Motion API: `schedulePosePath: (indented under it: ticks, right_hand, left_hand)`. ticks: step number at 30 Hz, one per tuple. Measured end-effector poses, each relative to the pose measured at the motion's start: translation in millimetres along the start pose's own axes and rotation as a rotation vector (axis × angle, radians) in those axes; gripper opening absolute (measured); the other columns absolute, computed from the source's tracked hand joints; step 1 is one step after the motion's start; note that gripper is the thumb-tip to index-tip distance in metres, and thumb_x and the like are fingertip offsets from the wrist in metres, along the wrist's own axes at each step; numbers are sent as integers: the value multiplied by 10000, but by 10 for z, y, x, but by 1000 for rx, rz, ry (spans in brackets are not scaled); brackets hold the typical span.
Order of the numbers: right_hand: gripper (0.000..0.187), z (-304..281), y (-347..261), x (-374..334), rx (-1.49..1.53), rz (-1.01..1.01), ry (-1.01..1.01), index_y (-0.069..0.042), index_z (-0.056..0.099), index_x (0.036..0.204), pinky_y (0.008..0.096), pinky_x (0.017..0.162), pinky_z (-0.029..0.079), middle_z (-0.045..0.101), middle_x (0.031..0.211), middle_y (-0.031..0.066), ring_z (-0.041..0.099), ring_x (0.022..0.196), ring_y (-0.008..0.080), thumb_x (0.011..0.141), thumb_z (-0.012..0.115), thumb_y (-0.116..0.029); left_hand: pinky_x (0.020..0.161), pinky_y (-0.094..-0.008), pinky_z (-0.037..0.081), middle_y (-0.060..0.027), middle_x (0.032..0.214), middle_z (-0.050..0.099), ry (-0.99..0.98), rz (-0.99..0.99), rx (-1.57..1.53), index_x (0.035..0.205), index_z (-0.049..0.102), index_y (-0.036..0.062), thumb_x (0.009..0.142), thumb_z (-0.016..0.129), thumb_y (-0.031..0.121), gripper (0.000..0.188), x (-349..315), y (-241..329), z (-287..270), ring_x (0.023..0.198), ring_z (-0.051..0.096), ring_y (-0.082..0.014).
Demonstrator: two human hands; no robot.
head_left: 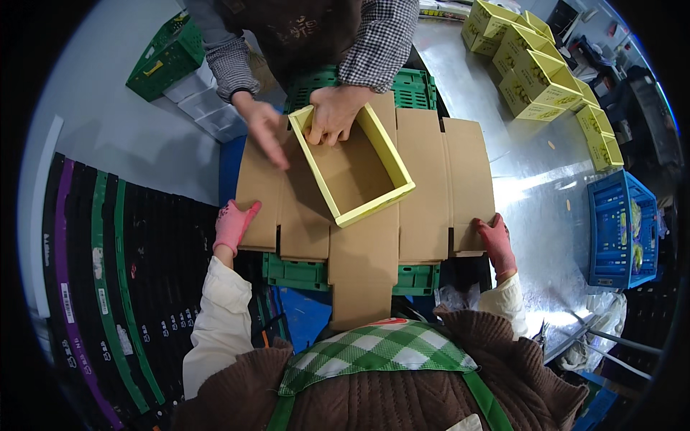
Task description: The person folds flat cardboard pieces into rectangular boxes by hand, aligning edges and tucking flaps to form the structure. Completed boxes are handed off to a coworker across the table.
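Observation:
A flat, unfolded brown cardboard box blank point(363, 266) lies in front of me on a green plastic crate point(298, 273). My left hand point(233, 227), in a pink glove, grips its left edge with the thumb on top and the fingers partly hidden. At the right edge, my right hand point(497, 244), gloved the same way, also holds the cardboard. A yellow open-topped box point(392, 161) rests at an angle on the blank. Across from me, a co-worker's hand point(336, 115) reaches into the yellow box, and their other hand point(264, 129), blurred, is beside it.
Several yellow boxes point(535, 82) stand on the metal table point(528, 161) to the right. A blue crate point(611, 237) holding bagged items sits near its right end. Stacked dark crates point(162, 280) line the left. A green crate point(169, 61) tops white boxes at the back left.

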State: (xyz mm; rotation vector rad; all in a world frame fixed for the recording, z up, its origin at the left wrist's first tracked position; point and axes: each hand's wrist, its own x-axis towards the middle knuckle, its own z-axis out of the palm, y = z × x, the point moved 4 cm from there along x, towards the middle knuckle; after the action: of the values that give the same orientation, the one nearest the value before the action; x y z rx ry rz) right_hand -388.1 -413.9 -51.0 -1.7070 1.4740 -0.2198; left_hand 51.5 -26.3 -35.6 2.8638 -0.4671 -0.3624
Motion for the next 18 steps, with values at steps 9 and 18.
schedulePosePath:
  ticks: [9,18]
  right_hand:
    - [515,-64,-38,-83,-207,-19,133,-6,514,1176,414,893,469,641,1086,210,606,1032,367,831,666,-356]
    - [495,-70,-52,-130,-190,-100,108,-4,513,1183,383,867,476,656,1037,194,631,972,325,848,663,-336]
  left_hand:
    - [908,-451,451,-254,1079,602,93,45,138,1074,590,-48,751,654,621,746,30,-37,172,1052,555,-409]
    - [949,-417,446,-246,1214,573,35,-24,94,1196,552,-39,755,623,657,827,24,-137,172,1136,544,-372]
